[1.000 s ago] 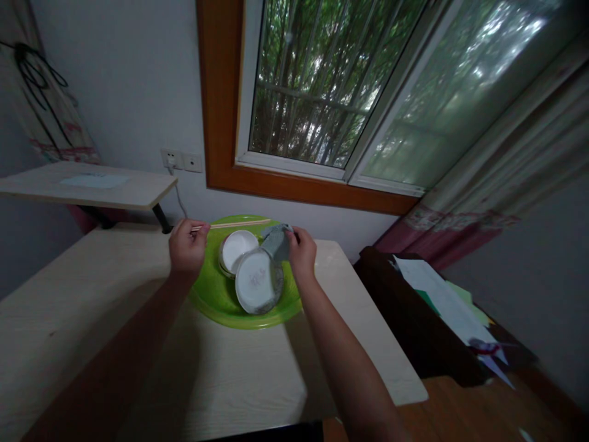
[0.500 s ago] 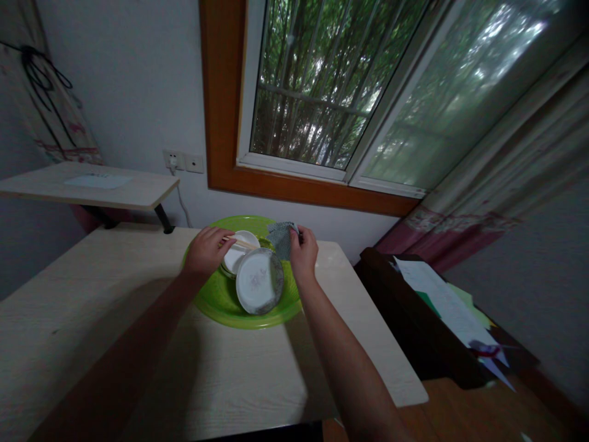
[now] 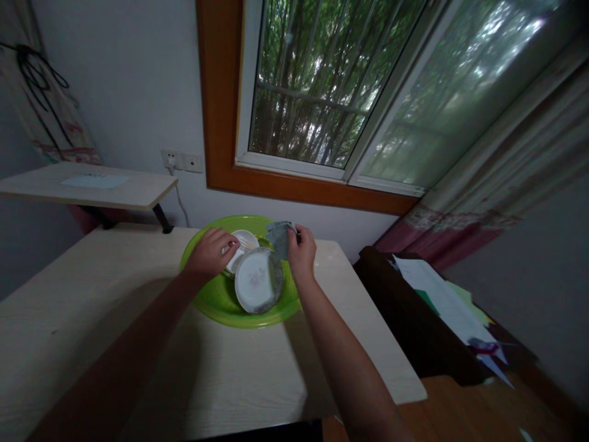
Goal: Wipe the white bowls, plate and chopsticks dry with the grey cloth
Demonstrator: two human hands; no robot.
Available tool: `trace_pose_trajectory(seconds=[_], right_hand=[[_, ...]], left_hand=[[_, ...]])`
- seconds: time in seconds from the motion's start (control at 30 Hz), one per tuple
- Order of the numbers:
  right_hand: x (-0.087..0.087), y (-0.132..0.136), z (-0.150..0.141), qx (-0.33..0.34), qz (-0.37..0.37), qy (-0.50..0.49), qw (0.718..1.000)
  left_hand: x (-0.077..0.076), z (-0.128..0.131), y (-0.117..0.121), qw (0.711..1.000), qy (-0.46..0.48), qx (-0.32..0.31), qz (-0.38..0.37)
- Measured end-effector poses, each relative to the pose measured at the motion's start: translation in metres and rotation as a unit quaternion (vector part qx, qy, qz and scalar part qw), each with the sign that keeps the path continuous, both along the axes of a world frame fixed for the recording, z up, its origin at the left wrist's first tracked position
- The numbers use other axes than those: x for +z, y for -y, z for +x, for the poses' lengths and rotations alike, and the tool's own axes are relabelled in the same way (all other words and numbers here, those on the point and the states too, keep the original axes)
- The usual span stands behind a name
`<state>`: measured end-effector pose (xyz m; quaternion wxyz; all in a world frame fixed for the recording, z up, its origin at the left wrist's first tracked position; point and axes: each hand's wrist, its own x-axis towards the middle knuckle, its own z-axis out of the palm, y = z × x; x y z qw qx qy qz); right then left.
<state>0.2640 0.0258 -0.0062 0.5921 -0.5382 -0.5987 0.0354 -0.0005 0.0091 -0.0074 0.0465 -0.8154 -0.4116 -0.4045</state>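
A green plastic basin point(image 3: 221, 313) sits on the table and holds a white bowl point(image 3: 246, 236) and a white plate point(image 3: 257, 280) with a patterned rim, tilted against the bowl. Pale chopsticks point(image 3: 248, 244) rest in the bowl, blurred. Beside them is my left hand point(image 3: 214, 250), over the basin's left side, fingers curled with a small gap between thumb and forefinger; nothing shows in it. My right hand point(image 3: 301, 250) pinches a grey cloth point(image 3: 278, 239) over the basin's right rim, and the cloth hangs to the left of the fingers.
A raised wooden shelf point(image 3: 92, 184) with a paper on it stands at the table's back left. Behind the table point(image 3: 248, 374) are a wall socket point(image 3: 181, 161) and a window point(image 3: 322, 92). A dark cabinet point(image 3: 396, 307) with papers stands to the right, below a curtain.
The chopsticks, which were between my left fingers, now lie lower in the bowl. My left hand has shifted slightly right. My right hand still pinches the cloth.
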Motion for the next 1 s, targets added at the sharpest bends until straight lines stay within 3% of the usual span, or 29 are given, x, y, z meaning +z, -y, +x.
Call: trace_pose_trajectory(seconds=[0.1, 0.23, 0.43, 1.0], right_hand=[[-0.001, -0.001, 0.001, 0.005, 0.006, -0.007, 1.000], [-0.001, -0.001, 0.000, 0.005, -0.004, -0.004, 1.000], [-0.001, 0.000, -0.002, 0.019, -0.009, 0.009, 1.000], [-0.003, -0.002, -0.003, 0.021, -0.034, 0.043, 0.998]], left_hand=[[-0.002, 0.004, 0.002, 0.997, -0.065, -0.027, -0.033], [0.000, 0.011, 0.010, 0.990, -0.126, -0.018, -0.062], [0.004, 0.016, 0.015, 0.979, -0.200, -0.014, -0.047], [-0.007, 0.003, 0.000, 0.997, -0.063, 0.016, -0.040]])
